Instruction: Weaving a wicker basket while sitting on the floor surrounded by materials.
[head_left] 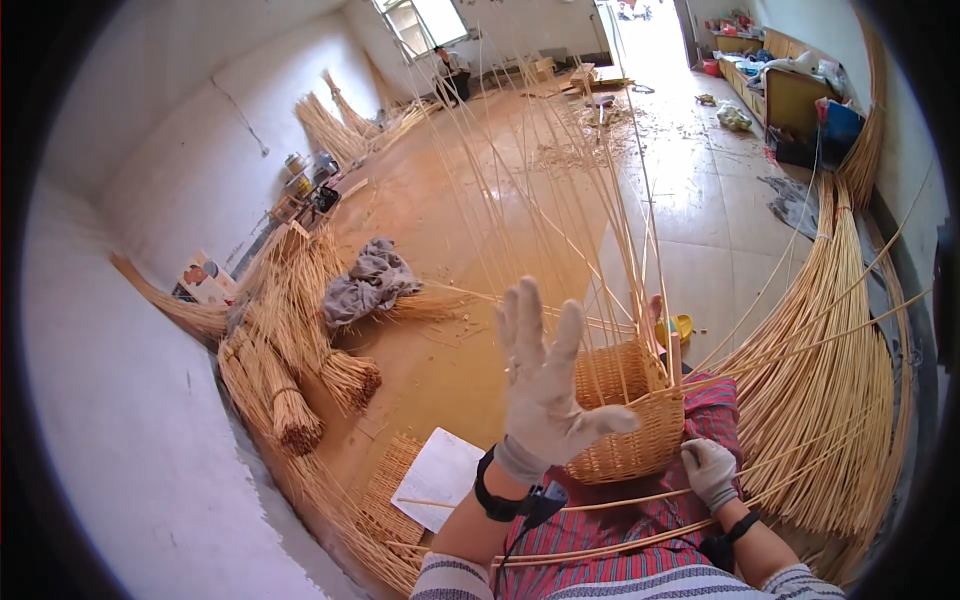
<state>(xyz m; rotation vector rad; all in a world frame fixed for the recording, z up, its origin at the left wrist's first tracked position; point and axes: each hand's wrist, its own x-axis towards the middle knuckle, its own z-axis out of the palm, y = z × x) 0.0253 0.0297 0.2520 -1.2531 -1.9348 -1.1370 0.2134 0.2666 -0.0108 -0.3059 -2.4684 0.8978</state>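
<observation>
A half-woven wicker basket (628, 440) rests on my lap over a red striped cloth (610, 530), with long uprights rising from its rim. My left hand (545, 385), in a pale glove, is raised in front of the basket's left side. Its fingers are spread, and nothing is in them. Beside the basket's lower right edge is my right hand (710, 473), also gloved, with its fingers curled together. What they grip is hidden. A wicker rod (610, 504) runs across my lap to this hand; whether it is held or passes underneath I cannot tell.
A large fan of wicker rods (810, 370) lies on my right. Tied bundles (280, 400) and a grey cloth (370, 283) lie to the left. Near my lap are a white board (440, 480) and a yellow object (676, 329). Another person (451, 77) is far back.
</observation>
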